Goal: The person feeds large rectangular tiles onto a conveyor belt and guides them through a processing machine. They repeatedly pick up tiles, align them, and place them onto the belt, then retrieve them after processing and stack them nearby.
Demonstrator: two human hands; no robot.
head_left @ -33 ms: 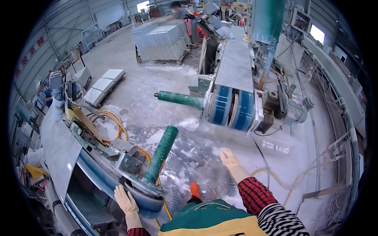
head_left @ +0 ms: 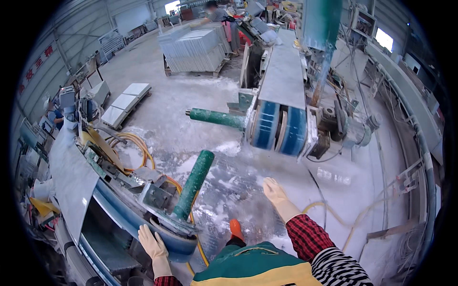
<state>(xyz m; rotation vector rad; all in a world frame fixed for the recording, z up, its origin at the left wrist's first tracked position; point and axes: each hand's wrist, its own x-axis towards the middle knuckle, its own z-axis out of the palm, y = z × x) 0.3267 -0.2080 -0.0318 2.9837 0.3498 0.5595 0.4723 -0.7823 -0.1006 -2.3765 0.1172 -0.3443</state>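
My left hand (head_left: 152, 242), in a cream rubber glove, lies with outstretched fingers at the blue belt wheel (head_left: 179, 248) of the near-left machine; whether it presses on the rim I cannot tell. A speckled green roller (head_left: 194, 183) sticks up from that machine's end bracket (head_left: 157, 196). In the same kind of glove, my right hand (head_left: 275, 193) hovers over the wet floor, fingers stretched forward and nothing in them. Beyond it stands a second conveyor with two blue wheels (head_left: 279, 127), a grey belt (head_left: 285, 71) and another green roller (head_left: 217, 118) jutting left.
Yellow hoses (head_left: 136, 145) coil behind the near machine, and a pale hose (head_left: 343, 221) crosses the floor at right. Stacked slabs (head_left: 193, 50) stand on a pallet farther back, near a person (head_left: 219, 15). More white slabs (head_left: 126, 102) lie at left. A motor (head_left: 355, 133) sits right of the wheels.
My right hand sits slightly farther left and higher in the picture. The machines have shifted by a small amount in the view; my left hand stays at the blue wheel.
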